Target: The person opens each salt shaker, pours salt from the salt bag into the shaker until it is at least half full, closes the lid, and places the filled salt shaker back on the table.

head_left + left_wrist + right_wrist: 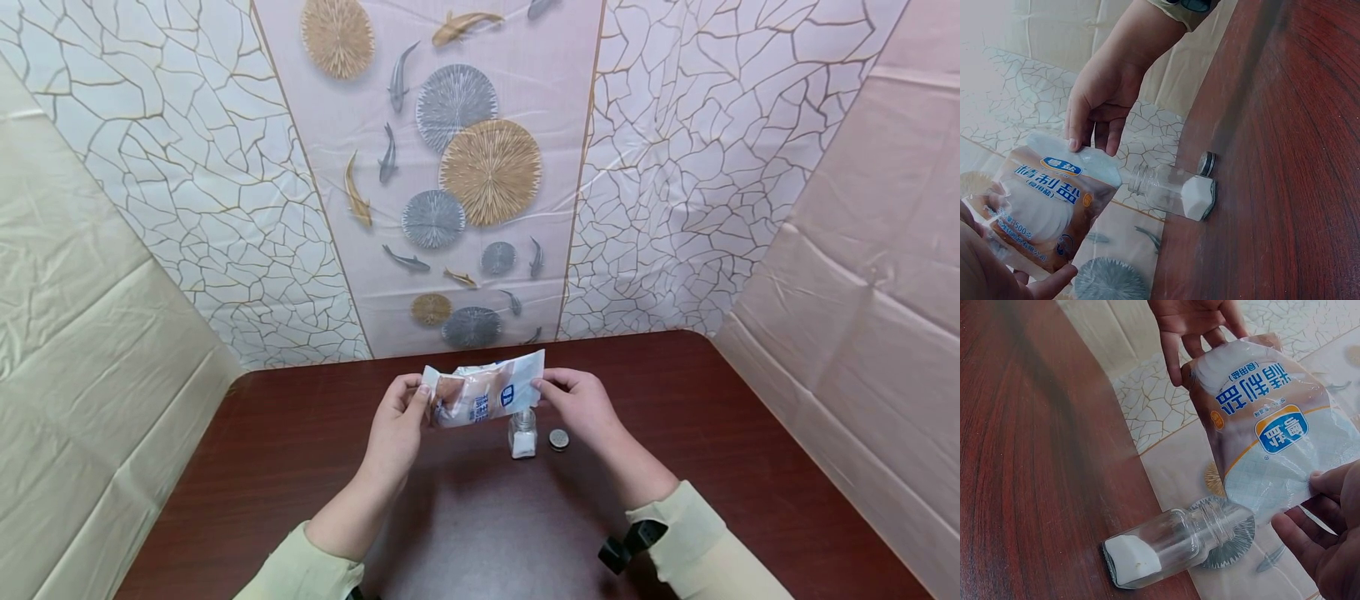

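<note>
Both hands hold a printed plastic bag of salt (480,395) tilted over a small glass jar (522,437). My left hand (397,425) grips the bag's lower end, thumb in front. At the bag's pale top end, my right hand (581,404) pinches the edge between thumb and fingers. In the left wrist view, a corner of the bag is right at the mouth of the jar (1169,190). White salt (1134,559) fills the lower part of the upright jar in the right wrist view. Part of the jar's neck is behind the bag in the head view.
A round metal lid (558,439) lies on the dark red wooden table (300,467), just right of the jar. Patterned cloth (465,275) hangs behind the table's far edge, and beige cloth (862,333) hangs along both sides.
</note>
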A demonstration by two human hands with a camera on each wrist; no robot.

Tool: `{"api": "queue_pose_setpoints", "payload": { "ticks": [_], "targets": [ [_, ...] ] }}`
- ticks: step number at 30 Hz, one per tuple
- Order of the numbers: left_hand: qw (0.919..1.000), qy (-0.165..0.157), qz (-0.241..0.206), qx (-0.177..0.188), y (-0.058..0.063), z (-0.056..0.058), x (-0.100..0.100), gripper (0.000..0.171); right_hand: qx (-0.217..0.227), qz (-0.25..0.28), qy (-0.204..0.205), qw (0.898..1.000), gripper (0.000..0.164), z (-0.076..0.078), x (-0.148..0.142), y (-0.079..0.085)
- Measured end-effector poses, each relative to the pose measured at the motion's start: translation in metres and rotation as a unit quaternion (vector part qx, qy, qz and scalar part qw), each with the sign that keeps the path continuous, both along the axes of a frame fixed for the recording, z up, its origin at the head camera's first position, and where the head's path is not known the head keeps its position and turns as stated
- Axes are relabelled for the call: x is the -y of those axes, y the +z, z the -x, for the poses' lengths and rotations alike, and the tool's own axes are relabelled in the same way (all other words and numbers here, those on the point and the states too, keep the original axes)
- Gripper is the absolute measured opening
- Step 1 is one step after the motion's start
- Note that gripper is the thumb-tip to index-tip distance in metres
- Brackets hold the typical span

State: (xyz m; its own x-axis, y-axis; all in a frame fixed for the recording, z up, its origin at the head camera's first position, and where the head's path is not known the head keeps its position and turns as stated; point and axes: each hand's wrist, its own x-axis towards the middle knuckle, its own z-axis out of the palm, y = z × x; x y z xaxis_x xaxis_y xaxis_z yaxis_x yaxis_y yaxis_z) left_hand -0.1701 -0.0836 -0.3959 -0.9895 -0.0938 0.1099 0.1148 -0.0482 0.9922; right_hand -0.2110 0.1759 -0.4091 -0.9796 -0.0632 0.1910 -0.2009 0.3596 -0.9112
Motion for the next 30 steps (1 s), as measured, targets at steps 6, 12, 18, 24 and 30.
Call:
{"api": "queue_pose_setpoints", "payload": {
  "ticks": [6,12,18,24,30],
  "targets": [
    [1.0000,-0.003,-0.006,0.001,0.0008,-0.0007,0.0003,0.017,0.002,-0.006,-0.003,1.000,0.020,0.0005,0.0007,0.0007],
    [1.0000,-0.003,-0.005,0.000,0.0015,-0.0014,0.0003,0.018,0.005,-0.002,-0.003,1.000,0.020,0.0008,0.0013,0.0012],
    [1.0000,0.000,0.003,-0.004,0.0004,-0.0012,0.0010,0.018,0.005,-0.001,-0.002,1.000,0.021,0.0007,0.0021,0.0015],
    [0.9999,0.004,0.011,-0.003,-0.0015,-0.0001,0.0022,0.017,0.008,0.006,0.001,1.000,0.020,0.0003,0.0026,0.0014],
    [0.9999,0.005,0.013,-0.005,-0.0018,-0.0001,0.0025,0.018,0.006,0.006,0.003,1.000,0.020,0.0000,0.0024,0.0011]
  ]
}}
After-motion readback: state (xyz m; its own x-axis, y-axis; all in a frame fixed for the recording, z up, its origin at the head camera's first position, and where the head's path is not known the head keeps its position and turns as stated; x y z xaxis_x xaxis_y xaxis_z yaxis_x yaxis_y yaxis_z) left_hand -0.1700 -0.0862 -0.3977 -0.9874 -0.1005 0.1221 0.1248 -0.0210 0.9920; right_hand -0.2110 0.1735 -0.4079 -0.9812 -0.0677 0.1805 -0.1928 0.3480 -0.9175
